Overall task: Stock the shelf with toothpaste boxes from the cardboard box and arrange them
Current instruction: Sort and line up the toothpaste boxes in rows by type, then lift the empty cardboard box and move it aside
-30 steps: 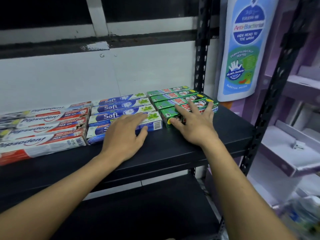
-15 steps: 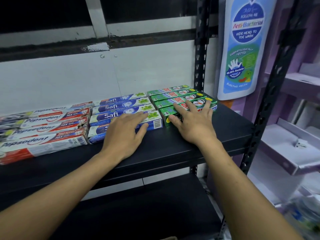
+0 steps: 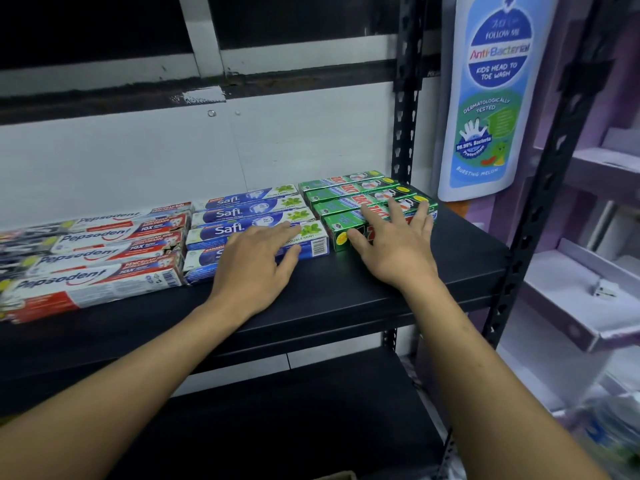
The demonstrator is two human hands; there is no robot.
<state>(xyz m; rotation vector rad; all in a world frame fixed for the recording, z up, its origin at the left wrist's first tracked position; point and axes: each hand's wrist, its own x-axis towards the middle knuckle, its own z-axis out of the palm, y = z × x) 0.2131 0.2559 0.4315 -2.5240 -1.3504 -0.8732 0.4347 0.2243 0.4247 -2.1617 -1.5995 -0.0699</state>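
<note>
Fingers (image 3: 277,233) spread, left hand (image 3: 249,268) touches Safi boxes (image 3: 235,213), right hand (image 3: 394,251) green boxes (image 3: 346,194), beside Pepsodent boxes (image 3: 97,282).

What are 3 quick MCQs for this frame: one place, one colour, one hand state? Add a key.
1. Where do the Safi boxes lie on the shelf?
A) between the Pepsodent boxes and the green boxes
B) right of the green boxes
C) on the lower shelf

2. What colour are the boxes under the right hand?
A) red
B) purple
C) green

3. How is the left hand?
A) lifting a box
B) flat, fingers straight, on the Safi boxes
C) off the shelf

Key: 1 A, Safi sits mid-row; 2 C, its fingers lie on the green boxes; 3 B, nothing is gripped.
</note>
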